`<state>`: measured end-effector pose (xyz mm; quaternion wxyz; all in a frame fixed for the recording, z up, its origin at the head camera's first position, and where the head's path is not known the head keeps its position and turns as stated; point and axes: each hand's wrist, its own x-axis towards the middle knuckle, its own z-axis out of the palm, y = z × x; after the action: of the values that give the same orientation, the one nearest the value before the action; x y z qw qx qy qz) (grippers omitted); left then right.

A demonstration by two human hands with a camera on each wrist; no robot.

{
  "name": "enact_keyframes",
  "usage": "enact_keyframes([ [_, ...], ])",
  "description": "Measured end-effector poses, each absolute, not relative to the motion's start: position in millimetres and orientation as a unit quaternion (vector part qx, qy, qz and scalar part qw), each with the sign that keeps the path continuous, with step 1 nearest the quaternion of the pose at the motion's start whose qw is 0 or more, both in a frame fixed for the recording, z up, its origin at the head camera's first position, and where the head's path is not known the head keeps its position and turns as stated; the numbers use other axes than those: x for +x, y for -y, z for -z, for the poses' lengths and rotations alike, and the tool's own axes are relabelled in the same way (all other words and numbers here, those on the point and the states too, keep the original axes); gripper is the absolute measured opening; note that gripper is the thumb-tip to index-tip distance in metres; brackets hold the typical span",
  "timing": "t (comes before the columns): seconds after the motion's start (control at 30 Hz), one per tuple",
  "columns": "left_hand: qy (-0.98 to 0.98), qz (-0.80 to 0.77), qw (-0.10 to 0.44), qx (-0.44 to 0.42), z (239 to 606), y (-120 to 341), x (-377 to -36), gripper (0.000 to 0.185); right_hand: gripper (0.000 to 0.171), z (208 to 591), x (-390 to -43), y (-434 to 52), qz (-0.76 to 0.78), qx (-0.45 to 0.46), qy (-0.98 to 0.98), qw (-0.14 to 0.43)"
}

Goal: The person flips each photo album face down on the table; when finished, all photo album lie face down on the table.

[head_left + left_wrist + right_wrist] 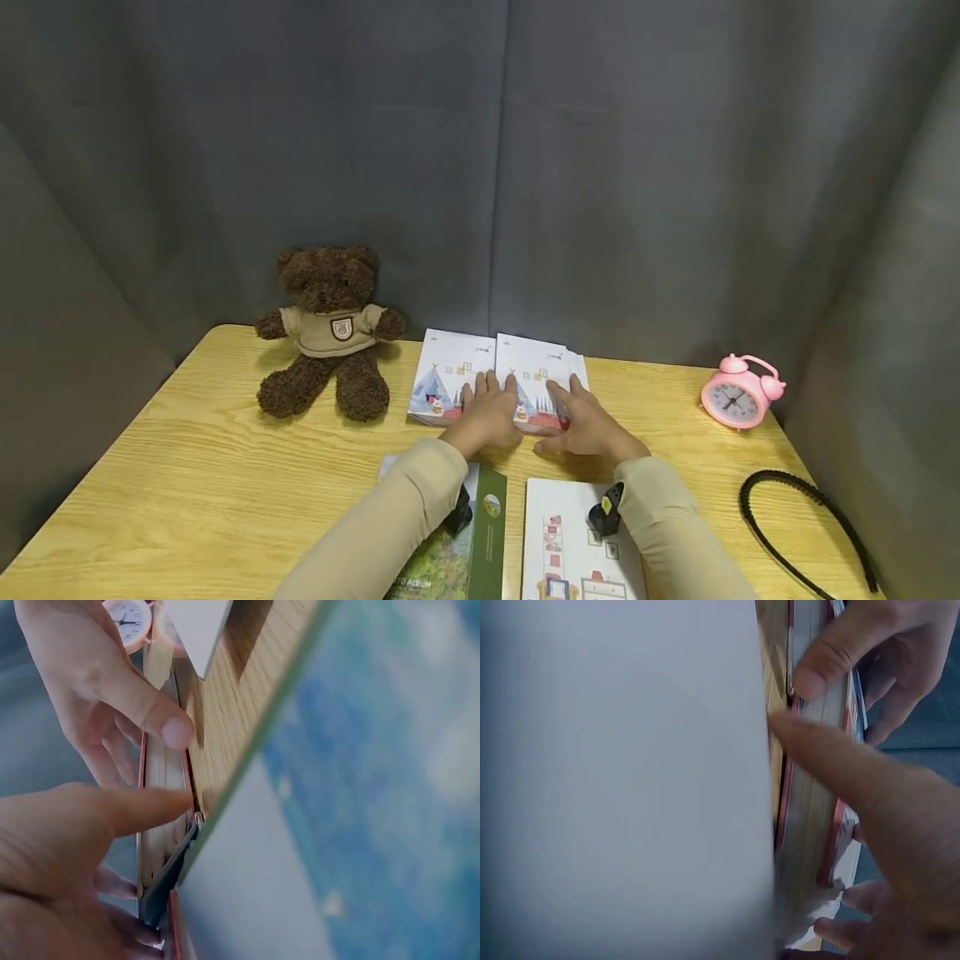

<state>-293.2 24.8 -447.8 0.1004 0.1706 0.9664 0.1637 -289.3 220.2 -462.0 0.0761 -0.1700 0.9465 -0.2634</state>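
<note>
Two white illustrated books lie side by side at the back of the table, the left book (442,367) and the right book (528,354). My left hand (491,412) rests its straight fingers over the facing edges of both, thumb by the near edge. Spread across the right book's near right corner are the fingers of my right hand (588,421), its thumb low in front. In the left wrist view the page edges (157,765) show behind both thumbs. Under my forearms lie a green photo album (489,533) and a white picture album (555,508).
A brown teddy bear (330,333) sits at the back left. On the right stands a pink alarm clock (735,400), with a black curved band (780,479) nearer the front. Another white cover (576,367) shows from behind the right book. A grey curtain (480,167) borders the table.
</note>
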Motion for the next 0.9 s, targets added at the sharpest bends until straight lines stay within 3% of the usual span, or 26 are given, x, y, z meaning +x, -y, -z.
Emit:
enact_keyframes([
  [0.17, -0.969, -0.168, 0.073, 0.167, 449, -25, -290, 0.078, 0.090, 461, -285, -217, 0.242, -0.158, -0.956, 0.050],
  [0.3, -0.966, -0.186, 0.053, 0.174, 451, -24, -289, 0.077, 0.082, 461, -281, -219, 0.236, -0.150, -0.959, 0.034],
  [0.9, -0.969, -0.158, 0.002, 0.192, 452, -27, -262, 0.073, 0.082, 457, -252, -222, 0.254, -0.135, -0.957, 0.031],
])
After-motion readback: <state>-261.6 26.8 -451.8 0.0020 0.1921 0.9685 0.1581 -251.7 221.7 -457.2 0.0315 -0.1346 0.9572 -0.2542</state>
